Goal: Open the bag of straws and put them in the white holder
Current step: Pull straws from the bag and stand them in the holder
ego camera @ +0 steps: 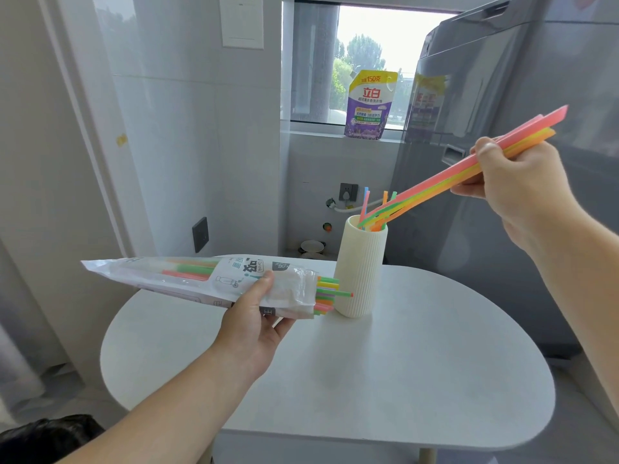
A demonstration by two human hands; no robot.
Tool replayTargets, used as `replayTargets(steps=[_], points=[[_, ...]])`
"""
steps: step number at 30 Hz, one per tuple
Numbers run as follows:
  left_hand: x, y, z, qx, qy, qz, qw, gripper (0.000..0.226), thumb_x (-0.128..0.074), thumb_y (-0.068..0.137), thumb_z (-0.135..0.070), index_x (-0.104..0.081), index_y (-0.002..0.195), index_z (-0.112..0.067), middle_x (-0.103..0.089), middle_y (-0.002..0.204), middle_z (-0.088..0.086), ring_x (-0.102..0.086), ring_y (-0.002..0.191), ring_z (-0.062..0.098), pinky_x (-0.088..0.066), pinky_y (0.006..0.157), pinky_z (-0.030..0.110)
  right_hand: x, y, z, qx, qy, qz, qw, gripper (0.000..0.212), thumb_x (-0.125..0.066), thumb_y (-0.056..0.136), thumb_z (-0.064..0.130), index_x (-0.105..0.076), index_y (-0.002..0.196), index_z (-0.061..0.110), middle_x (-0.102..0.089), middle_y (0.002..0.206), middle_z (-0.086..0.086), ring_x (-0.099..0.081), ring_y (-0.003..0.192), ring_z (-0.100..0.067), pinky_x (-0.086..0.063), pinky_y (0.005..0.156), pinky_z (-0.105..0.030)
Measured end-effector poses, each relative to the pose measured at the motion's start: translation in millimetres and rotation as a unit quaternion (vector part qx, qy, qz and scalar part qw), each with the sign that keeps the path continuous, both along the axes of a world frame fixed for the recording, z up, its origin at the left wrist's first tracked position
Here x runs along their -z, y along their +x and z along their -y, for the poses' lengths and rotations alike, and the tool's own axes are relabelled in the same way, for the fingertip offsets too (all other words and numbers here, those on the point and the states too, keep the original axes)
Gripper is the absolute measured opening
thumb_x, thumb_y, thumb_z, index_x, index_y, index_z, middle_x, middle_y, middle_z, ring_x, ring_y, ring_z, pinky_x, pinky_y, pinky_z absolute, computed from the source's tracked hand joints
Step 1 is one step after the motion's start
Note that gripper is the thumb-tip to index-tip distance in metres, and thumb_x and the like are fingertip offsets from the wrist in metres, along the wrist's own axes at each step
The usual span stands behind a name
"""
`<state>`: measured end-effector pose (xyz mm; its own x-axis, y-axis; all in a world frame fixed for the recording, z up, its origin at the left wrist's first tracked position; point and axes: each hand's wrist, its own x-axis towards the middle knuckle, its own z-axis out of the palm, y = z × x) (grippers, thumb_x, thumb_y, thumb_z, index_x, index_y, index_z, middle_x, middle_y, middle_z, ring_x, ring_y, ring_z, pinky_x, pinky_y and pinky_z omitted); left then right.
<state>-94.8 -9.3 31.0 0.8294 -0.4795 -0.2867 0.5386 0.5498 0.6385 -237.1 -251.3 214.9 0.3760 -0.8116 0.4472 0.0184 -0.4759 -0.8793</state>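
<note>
1. The landmark is the white holder (361, 269), a ribbed cup that stands upright on the white table (402, 363). A few straws are already inside it and lean on its rim.
2. The right hand (512, 189) is above and to the right of the holder. Its fingers are closed around a small bundle of straws (469, 170) in pink, yellow, green and orange. The bundle is tilted, and its lower ends are already in the mouth of the holder.
3. To do this step well, I think the hand should raise the bundle more upright, so the ends go to the bottom and do not catch on the straws already there. The fingers should loosen only when the ends rest low inside.
4. The holder is tall and narrow, so a sideways push from the tilted bundle could tip it.
5. The left hand (254, 316) is just left of the holder. Its fingers are closed around the bag (187, 279), which lies almost level, open end toward the holder. More straws stick out there and nearly touch its wall. Keep the bag level so none slide out.
</note>
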Motion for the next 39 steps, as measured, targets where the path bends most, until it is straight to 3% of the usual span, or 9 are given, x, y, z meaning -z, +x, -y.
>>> replayTargets(steps=[6, 11, 15, 20, 26, 29, 33, 35, 39], points=[[1.2, -1.0, 1.2, 0.005, 0.002, 0.009, 1.0, 0.035, -0.072, 0.094, -0.02, -0.065, 0.128, -0.021, -0.076, 0.116, 0.007, -0.075, 0.091, 0.02, -0.064, 0.059, 0.035, 3.9, 3.7, -0.9, -0.029, 0.003, -0.038, 0.999, 0.021, -0.057, 0.101, 0.033, -0.064, 0.103, 0.013, -0.073, 0.091, -0.003, -0.077, 0.07, -0.014, -0.064, 0.073, -0.032], [0.9, -1.7, 1.4, 0.009, -0.001, 0.015, 1.0, 0.035, -0.072, 0.094, -0.02, -0.065, 0.128, -0.021, -0.077, 0.114, 0.006, -0.075, 0.09, 0.019, -0.063, 0.059, 0.034, -0.3, 25.9, -7.8, -0.06, -0.025, -0.11, 0.992, 0.022, -0.057, 0.102, 0.033, -0.063, 0.098, 0.013, -0.073, 0.087, -0.002, -0.076, 0.063, -0.011, -0.061, 0.059, -0.021], [1.3, -0.6, 0.1, 0.008, -0.002, 0.02, 1.0, 0.039, -0.072, 0.094, -0.02, -0.064, 0.132, -0.02, -0.078, 0.111, 0.005, -0.076, 0.089, 0.019, -0.063, 0.059, 0.034, -8.3, 57.1, -9.7, -0.071, -0.061, -0.19, 0.977, 0.023, -0.056, 0.102, 0.034, -0.061, 0.104, 0.011, -0.073, 0.086, -0.003, -0.075, 0.06, -0.013, -0.061, 0.059, -0.024], [2.4, 1.8, -1.8, 0.008, -0.003, 0.019, 1.0, 0.038, -0.072, 0.093, -0.019, -0.065, 0.131, -0.02, -0.079, 0.106, 0.005, -0.076, 0.088, 0.019, -0.063, 0.059, 0.034, -3.0, 95.0, -8.2, -0.059, -0.089, -0.286, 0.952, 0.024, -0.06, 0.1, 0.035, -0.06, 0.095, 0.011, -0.072, 0.084, -0.005, -0.075, 0.062, -0.016, -0.056, 0.05, -0.022], [4.3, 2.9, -3.1, 0.011, -0.002, 0.025, 1.0, 0.041, -0.073, 0.092, -0.019, -0.064, 0.133, -0.021, -0.079, 0.112, 0.006, -0.077, 0.09, 0.019, -0.063, 0.061, 0.034, 1.0, 117.5, -7.6, -0.043, -0.188, -0.343, 0.919, 0.033, -0.071, 0.091, 0.039, -0.066, 0.1, 0.007, -0.071, 0.084, -0.007, -0.074, 0.067, -0.021, -0.063, 0.065, -0.034], [5.1, 2.9, -3.9, 0.014, 0.0, 0.027, 1.0, 0.041, -0.072, 0.093, -0.019, -0.064, 0.133, -0.023, -0.078, 0.113, 0.006, -0.076, 0.092, 0.02, -0.063, 0.061, 0.034, 4.1, 121.4, -5.3, -0.022, -0.229, -0.343, 0.91, 0.043, -0.077, 0.085, 0.04, -0.067, 0.108, 0.005, -0.068, 0.1, -0.008, -0.069, 0.087, -0.027, -0.06, 0.082, -0.041], [5.2, 3.4, -3.8, 0.019, -0.001, 0.029, 0.999, 0.041, -0.073, 0.092, -0.019, -0.065, 0.132, -0.021, -0.079, 0.11, 0.006, -0.078, 0.084, 0.017, -0.063, 0.06, 0.034, 13.2, 118.7, -0.3, -0.007, -0.233, -0.311, 0.921, 0.049, -0.08, 0.085, 0.032, -0.059, 0.123, 0.008, -0.061, 0.108, -0.008, -0.064, 0.095, -0.028, -0.056, 0.08, -0.038], [6.1, 3.3, -3.6, 0.019, 0.001, 0.029, 0.999, 0.04, -0.073, 0.092, -0.019, -0.065, 0.132, -0.022, -0.079, 0.111, 0.006, -0.078, 0.084, 0.017, -0.063, 0.06, 0.034, 17.7, 115.6, 0.3, -0.005, -0.226, -0.273, 0.935, 0.045, -0.078, 0.087, 0.026, -0.06, 0.125, 0.009, -0.065, 0.109, -0.009, -0.065, 0.095, -0.027, -0.058, 0.083, -0.04], [6.3, 2.4, -3.1, 0.023, 0.0, 0.031, 0.999, 0.037, -0.072, 0.093, -0.018, -0.066, 0.129, -0.022, -0.081, 0.1, 0.003, -0.078, 0.079, 0.015, -0.062, 0.059, 0.034, 24.6, 100.2, -11.1, 0.012, -0.257, -0.168, 0.951, 0.024, -0.068, 0.094, 0.013, -0.065, 0.118, 0.011, -0.067, 0.099, -0.005, -0.062, 0.086, -0.017, -0.054, 0.077, -0.026]])
